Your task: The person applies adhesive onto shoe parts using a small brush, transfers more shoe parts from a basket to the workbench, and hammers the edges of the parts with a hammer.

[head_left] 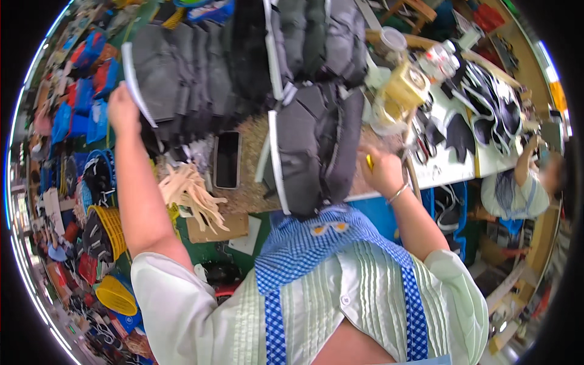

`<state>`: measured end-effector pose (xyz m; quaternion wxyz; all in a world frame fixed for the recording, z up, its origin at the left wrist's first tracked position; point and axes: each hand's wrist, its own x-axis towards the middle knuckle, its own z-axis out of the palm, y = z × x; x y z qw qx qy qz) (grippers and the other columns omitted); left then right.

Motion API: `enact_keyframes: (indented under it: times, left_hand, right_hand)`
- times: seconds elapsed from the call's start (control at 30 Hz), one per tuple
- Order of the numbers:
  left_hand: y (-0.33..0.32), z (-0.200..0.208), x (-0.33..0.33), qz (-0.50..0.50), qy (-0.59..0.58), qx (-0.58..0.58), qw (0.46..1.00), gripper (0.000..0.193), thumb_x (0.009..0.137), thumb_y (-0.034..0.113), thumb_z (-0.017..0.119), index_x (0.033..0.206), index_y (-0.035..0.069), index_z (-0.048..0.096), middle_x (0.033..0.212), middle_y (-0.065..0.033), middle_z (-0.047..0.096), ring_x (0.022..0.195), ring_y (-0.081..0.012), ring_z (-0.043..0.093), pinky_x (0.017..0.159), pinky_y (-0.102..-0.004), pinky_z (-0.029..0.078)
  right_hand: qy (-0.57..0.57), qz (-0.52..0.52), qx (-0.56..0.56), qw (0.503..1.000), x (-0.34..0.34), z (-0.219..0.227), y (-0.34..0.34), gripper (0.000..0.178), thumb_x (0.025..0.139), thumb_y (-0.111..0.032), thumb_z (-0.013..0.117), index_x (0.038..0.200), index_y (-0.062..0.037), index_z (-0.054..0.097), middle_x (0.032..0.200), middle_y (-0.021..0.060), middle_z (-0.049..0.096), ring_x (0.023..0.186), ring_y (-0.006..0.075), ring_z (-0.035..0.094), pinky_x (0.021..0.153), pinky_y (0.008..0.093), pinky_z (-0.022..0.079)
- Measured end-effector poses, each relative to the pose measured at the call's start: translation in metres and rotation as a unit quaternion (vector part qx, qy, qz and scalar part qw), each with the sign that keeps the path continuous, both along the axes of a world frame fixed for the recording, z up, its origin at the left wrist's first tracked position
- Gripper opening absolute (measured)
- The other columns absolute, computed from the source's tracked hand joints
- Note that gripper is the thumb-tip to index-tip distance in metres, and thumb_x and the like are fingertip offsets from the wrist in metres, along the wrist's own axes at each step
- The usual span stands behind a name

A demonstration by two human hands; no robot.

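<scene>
My left hand [121,108] is raised at the upper left and grips the end of a white strip [135,79] on a rack of dark grey shoe uppers [182,73]. My right hand [382,171] rests on the worktable [249,194] beside another stack of dark grey uppers [313,152], fingers closed round a small yellow tool [369,162]. That stack hangs over the table's near edge, above my blue checked apron [310,243].
A black phone [227,159] lies on the table between the stacks. Pale wooden sticks [191,194] spread at the left edge. Yellow containers [398,91] and scissors sit at the right. Baskets [109,231] crowd the floor. Another person [523,182] works at the far right.
</scene>
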<state>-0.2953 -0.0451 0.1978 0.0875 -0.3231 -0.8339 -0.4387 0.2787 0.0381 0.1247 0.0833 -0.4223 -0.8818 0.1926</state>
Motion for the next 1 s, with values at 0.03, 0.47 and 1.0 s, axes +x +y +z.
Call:
enact_keyframes:
  times: [0.03, 0.47, 1.0]
  left_hand:
    - [-0.004, 0.012, 0.018, -0.016, 0.073, 0.006, 0.997, 0.025, 0.090, 0.023, 0.060, 0.097, -0.001, 0.063, 0.088, -0.0158, 0.065, 0.079, -0.0233, 0.059, 0.073, -0.0357, 0.046]
    - [-0.005, -0.151, 0.316, -0.221, -0.447, -0.071, 0.864, 0.067, 0.073, 0.028, 0.079, 0.121, -0.007, 0.047, 0.110, -0.0191, 0.060, 0.101, -0.0253, 0.060, 0.087, -0.0350, 0.048]
    - [-0.029, -0.111, 0.358, -0.332, -0.463, 0.007, 0.822, 0.058, 0.075, 0.020, 0.077, 0.119, -0.005, 0.050, 0.111, -0.0141, 0.060, 0.102, -0.0239, 0.058, 0.090, -0.0336, 0.044]
  right_hand:
    - [0.027, -0.035, 0.021, 0.999, 0.014, -0.003, 0.002, 0.019, 0.083, -0.026, 0.060, 0.099, -0.0153, 0.062, 0.069, 0.0121, 0.064, 0.064, 0.0330, 0.063, 0.057, 0.0434, 0.049]
    - [-0.098, -0.098, -0.192, 0.972, -0.031, -0.028, 0.008, 0.053, 0.084, -0.053, 0.055, 0.087, -0.0007, 0.064, 0.071, 0.0176, 0.065, 0.070, 0.0323, 0.065, 0.065, 0.0431, 0.050]
    - [-0.063, -0.015, -0.381, 0.922, -0.012, -0.045, 0.043, 0.049, 0.087, -0.049, 0.056, 0.080, -0.0018, 0.064, 0.073, 0.0127, 0.065, 0.068, 0.0263, 0.061, 0.068, 0.0380, 0.048]
